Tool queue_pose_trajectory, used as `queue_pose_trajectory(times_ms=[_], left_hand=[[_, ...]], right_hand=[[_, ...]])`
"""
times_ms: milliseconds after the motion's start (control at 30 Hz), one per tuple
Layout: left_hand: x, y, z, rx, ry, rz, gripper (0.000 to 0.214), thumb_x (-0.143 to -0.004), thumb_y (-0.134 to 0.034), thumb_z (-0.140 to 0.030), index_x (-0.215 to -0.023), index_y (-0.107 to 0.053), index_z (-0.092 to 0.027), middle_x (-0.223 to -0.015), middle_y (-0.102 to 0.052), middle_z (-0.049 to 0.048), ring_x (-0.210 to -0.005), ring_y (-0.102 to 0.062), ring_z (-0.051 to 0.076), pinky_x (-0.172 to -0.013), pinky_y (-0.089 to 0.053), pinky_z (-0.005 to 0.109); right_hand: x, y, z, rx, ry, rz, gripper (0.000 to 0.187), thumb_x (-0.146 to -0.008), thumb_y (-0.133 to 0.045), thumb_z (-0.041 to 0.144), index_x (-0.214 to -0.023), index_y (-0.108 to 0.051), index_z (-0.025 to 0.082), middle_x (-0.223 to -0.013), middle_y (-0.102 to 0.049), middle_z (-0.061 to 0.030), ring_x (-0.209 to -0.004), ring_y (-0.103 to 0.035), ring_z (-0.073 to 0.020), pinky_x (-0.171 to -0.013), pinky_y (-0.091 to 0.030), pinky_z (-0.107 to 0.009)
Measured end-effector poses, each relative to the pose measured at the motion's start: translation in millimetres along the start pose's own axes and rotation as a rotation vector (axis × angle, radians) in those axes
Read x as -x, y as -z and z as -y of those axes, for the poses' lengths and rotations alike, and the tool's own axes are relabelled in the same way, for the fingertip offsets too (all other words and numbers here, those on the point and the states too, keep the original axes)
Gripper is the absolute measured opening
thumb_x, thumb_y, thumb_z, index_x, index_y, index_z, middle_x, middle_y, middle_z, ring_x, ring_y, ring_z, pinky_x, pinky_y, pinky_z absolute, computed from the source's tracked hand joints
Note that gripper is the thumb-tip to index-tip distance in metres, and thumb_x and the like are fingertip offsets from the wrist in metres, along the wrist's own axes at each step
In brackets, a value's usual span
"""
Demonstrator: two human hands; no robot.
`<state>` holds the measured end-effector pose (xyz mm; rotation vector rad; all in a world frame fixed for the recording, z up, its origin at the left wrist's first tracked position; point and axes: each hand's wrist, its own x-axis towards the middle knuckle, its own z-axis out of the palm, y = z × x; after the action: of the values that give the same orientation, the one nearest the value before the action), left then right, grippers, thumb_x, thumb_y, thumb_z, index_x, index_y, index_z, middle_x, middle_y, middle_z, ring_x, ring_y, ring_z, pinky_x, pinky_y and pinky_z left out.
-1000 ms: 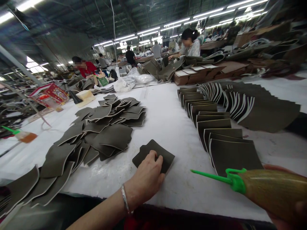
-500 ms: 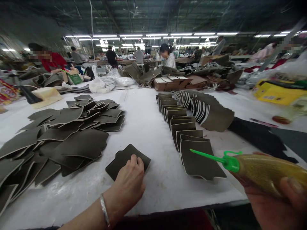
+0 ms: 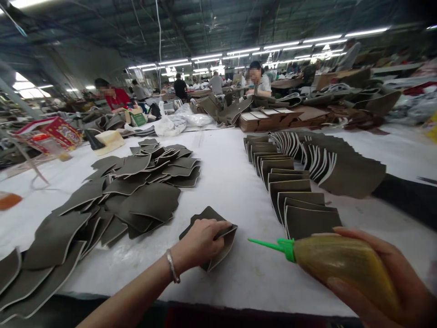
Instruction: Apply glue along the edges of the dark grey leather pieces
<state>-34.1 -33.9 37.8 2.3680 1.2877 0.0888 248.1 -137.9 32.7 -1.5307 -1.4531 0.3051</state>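
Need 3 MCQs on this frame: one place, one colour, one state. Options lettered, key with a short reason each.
1. Where does the neat overlapping row of pieces lie, relative to the left hand?
A. to its right
B. to its left
C. under it

2. What colour is the nozzle of the squeeze bottle?
A. red
B. green
C. white

3. How does the dark piece under the left hand lie?
A. flat on the table
B. one edge lifted by the fingers
C. rolled into a tube

Key:
1 A: the row runs down the white table to the right of the hand; the loose heap is on the left.
2 B: the pointed tip and collar are bright green.
3 B: the fingers grip its near edge, which is raised and shows a pale rim. The right hand holds the bottle.
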Motion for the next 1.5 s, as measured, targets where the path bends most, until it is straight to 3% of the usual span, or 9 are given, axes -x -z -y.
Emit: queue_pose_trajectory(times_ms=[100,300,633,933,1200,1500], left_hand=[[-3,-1.1,0,-0.003,-0.003,-0.005,0.044,-0.088,-0.048,-0.017,-0.126,-0.066,-0.027,-0.096,-0.072,0.0033,-0.087,-0.066,0.022,-0.078,-0.048,0.03],[-8,-10.6,-4,-0.036,0.007,-0.071,0.035,-0.085,-0.049,-0.018,-0.112,-0.071,-0.025,-0.088,-0.069,0.0041,-0.075,-0.064,0.022,-0.068,-0.046,0.031],[-11,-19.9,3,0.0,-0.01,-0.116,0.037,-0.085,-0.054,-0.026,-0.119,-0.069,-0.027,-0.092,-0.069,0.004,-0.076,-0.065,0.023,-0.069,-0.048,0.032],[-12,-17.9,3,0.022,-0.037,-0.101,0.043,-0.085,-0.053,-0.024,-0.125,-0.068,-0.029,-0.094,-0.07,0.0029,-0.078,-0.065,0.021,-0.07,-0.048,0.031],[-12,-13.1,2,-0.001,-0.021,-0.046,0.046,-0.088,-0.049,-0.027,-0.131,-0.065,-0.03,-0.095,-0.068,0.0048,-0.08,-0.066,0.024,-0.073,-0.049,0.034],[-10,-13.4,-1,0.011,-0.019,-0.021,0.046,-0.089,-0.048,-0.025,-0.132,-0.063,-0.03,-0.093,-0.063,0.0043,-0.08,-0.065,0.022,-0.073,-0.049,0.032]], right_hand=[[-3,-15,15,0.018,-0.075,0.057,0.063,-0.078,-0.062,0.078,-0.123,-0.052,0.035,-0.115,-0.062,-0.0023,-0.094,-0.064,-0.0313,-0.079,-0.058,-0.042],[-9,-43,21,0.133,0.184,0.115,0.053,-0.09,-0.059,0.067,-0.127,-0.05,0.03,-0.113,-0.064,-0.0007,-0.09,-0.065,-0.0202,-0.081,-0.053,-0.029],[-18,-54,14,0.234,0.521,0.09,0.045,-0.097,-0.059,0.051,-0.126,-0.049,0.019,-0.11,-0.062,-0.0106,-0.091,-0.066,-0.023,-0.082,-0.055,-0.028],[-15,-49,19,0.247,0.304,0.115,0.048,-0.096,-0.053,0.062,-0.126,-0.048,0.025,-0.112,-0.062,-0.0077,-0.087,-0.065,-0.0234,-0.077,-0.055,-0.032],[-15,-49,9,0.106,0.086,0.157,0.05,-0.088,-0.063,0.064,-0.123,-0.052,0.03,-0.107,-0.062,-0.0009,-0.086,-0.063,-0.0228,-0.079,-0.05,-0.035],[-12,-52,9,0.09,0.085,0.119,0.045,-0.089,-0.065,0.056,-0.121,-0.053,0.027,-0.105,-0.062,-0.0019,-0.083,-0.063,-0.0231,-0.076,-0.049,-0.035]])
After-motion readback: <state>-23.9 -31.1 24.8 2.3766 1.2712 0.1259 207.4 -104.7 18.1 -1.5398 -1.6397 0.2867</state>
